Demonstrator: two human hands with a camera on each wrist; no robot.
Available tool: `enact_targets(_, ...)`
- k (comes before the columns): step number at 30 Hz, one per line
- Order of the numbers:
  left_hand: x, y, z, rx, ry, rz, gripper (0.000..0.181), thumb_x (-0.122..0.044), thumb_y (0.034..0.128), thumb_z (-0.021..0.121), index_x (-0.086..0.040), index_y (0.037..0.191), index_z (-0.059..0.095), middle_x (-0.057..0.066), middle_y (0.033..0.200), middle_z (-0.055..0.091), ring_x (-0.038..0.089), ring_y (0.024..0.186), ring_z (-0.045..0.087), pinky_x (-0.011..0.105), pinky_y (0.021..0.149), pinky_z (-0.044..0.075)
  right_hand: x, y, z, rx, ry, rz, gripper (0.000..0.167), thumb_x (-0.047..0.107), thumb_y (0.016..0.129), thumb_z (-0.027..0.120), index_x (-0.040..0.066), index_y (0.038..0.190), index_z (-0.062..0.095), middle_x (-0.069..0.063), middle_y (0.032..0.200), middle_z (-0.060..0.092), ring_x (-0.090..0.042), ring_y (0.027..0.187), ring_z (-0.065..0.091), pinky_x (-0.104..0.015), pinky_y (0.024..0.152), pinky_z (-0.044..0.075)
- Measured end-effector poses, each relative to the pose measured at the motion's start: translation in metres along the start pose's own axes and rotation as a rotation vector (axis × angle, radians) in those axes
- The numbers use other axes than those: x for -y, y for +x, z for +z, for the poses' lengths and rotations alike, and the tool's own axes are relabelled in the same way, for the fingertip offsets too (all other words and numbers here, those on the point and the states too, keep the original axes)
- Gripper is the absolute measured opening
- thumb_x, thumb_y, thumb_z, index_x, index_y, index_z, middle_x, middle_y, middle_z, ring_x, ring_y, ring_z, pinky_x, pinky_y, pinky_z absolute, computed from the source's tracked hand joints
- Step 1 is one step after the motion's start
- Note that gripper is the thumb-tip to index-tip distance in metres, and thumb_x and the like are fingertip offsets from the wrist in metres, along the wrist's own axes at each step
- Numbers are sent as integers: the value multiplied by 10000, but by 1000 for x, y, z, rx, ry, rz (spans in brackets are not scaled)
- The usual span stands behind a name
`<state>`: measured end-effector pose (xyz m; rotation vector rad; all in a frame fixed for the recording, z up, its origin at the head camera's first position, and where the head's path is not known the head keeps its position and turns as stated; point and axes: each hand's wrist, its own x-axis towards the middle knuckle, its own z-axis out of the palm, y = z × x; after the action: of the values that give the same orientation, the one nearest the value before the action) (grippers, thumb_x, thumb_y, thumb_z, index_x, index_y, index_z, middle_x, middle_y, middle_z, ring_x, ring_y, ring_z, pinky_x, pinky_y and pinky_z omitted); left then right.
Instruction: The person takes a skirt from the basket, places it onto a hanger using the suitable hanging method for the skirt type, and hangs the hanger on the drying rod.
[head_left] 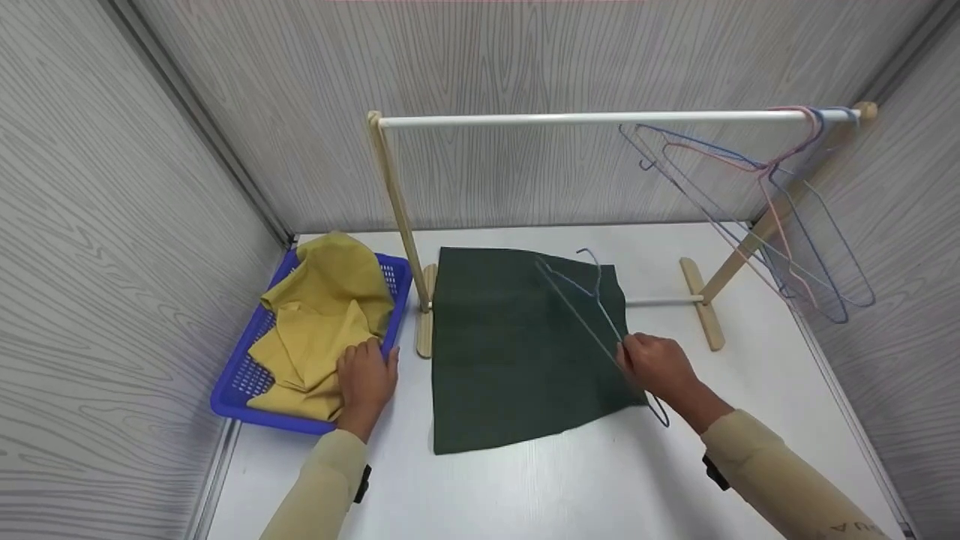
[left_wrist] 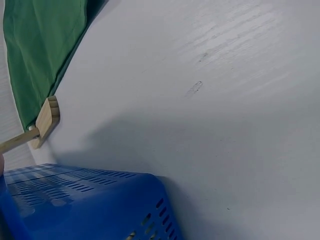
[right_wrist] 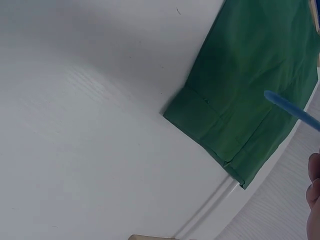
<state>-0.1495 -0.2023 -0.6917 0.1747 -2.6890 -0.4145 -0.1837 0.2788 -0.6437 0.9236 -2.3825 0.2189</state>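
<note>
At lower left-centre, your left hand (head_left: 367, 382) rests on yellow cloth (head_left: 319, 334); I cannot tell whether it pinches. Right of centre, your right grip (head_left: 656, 365) is clamped on the hanger (head_left: 598, 298), probably to leave its hook (head_left: 598, 266) free, over mid-frame green cloth (head_left: 502, 360).

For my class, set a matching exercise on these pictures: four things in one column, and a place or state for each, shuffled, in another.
Column one
1. Green cloth
2. Yellow cloth
3. Pink hanger
4. Right hand

Column two
A. Hooked on the white rail
B. Gripping a blue hanger
C. Spread on the white table
D. In the blue basket

Pairs: 1-C, 2-D, 3-A, 4-B
</note>
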Motion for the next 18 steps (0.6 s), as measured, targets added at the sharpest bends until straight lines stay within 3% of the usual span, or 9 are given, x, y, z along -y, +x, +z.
enact_targets(8,-2,2,-5,-42,161,36,383,-339,945,651,41,985,635,226,908,662,401,848,581,499,741,419,-8,-8,-6,23,-21,78,205,32,850,616,35,656,547,-57,507,468,-101,425,332,-265,387,290)
enact_targets(12,-5,4,-6,-27,219,62,393,-347,949,635,43,997,618,217,912,631,384,852,564,488,732,412,-11,-13,-9,17,-36,104,210,37,850,621,35,654,543,-56,509,471,-115,417,351,-272,383,309)
enact_targets(18,-29,-3,0,-58,267,150,409,-360,943,634,30,1057,594,206,953,598,373,891,540,496,766,390,-18,-24,-9,-23,-50,129,250,16,827,633,39,618,498,-55,488,442,-114,410,323,-285,372,298)
